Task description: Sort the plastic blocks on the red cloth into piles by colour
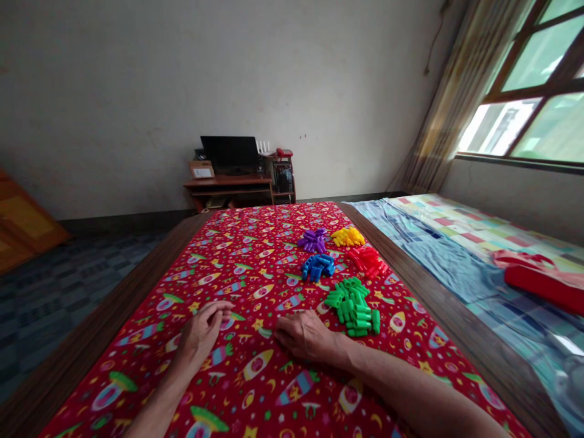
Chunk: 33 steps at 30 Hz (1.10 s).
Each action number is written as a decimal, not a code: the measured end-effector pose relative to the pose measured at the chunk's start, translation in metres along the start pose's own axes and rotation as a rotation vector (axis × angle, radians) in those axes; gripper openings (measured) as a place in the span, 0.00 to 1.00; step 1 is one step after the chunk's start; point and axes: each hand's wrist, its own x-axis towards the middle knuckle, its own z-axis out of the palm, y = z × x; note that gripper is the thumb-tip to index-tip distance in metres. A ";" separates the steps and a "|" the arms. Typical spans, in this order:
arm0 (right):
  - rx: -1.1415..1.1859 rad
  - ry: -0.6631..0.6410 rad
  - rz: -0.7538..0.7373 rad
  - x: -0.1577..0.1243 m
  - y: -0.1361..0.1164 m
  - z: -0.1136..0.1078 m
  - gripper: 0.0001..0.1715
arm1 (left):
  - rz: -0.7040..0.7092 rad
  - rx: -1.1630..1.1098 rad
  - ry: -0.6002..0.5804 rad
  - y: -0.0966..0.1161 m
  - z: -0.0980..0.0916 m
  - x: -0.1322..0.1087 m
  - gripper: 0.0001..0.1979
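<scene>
My left hand (pixel 203 328) rests on its side on the red patterned tablecloth (pixel 255 380), its fingers loosely bent and apart, with no object visible in it. Palm down on the cloth lies my right hand (pixel 303 334), fingers curled under; nothing sticks out of them. Just beyond it, to the right, is a heap of green plastic tubes (pixel 353 304). Farther back are small piles of blue tubes (pixel 318 267), red pieces (pixel 367 261), purple pieces (pixel 312 240) and yellow pieces (pixel 348 236). Neither hand touches a pile.
Dark wooden table edges (pixel 392 240) flank the cloth. A bed with a blue sheet (pixel 438 252) and a red item (pixel 542 286) adjoins the right side. Against the far wall stands a desk (pixel 228 180) with a monitor (pixel 230 152). A curtained window is at the right.
</scene>
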 end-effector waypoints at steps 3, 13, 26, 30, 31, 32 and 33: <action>0.004 -0.009 0.001 0.000 0.000 -0.002 0.12 | -0.010 -0.004 0.001 -0.003 0.001 0.001 0.15; 0.000 -0.001 0.002 0.000 0.002 0.002 0.14 | -0.002 -0.041 0.010 -0.004 0.001 0.000 0.13; 0.003 -0.014 0.013 -0.001 -0.001 0.002 0.14 | 0.007 -0.023 0.010 -0.004 0.002 -0.001 0.15; -0.003 0.012 0.003 0.000 -0.008 -0.005 0.14 | 0.022 0.001 -0.006 -0.008 0.002 0.000 0.15; 0.006 0.035 -0.006 0.002 -0.008 -0.013 0.14 | 0.024 0.002 -0.011 -0.009 0.001 0.000 0.15; 0.021 0.075 -0.004 0.005 -0.005 -0.025 0.15 | 0.025 0.004 -0.016 -0.010 0.001 0.000 0.15; 0.044 0.136 0.016 0.007 0.002 -0.038 0.16 | 0.025 0.009 -0.019 -0.011 0.001 0.000 0.15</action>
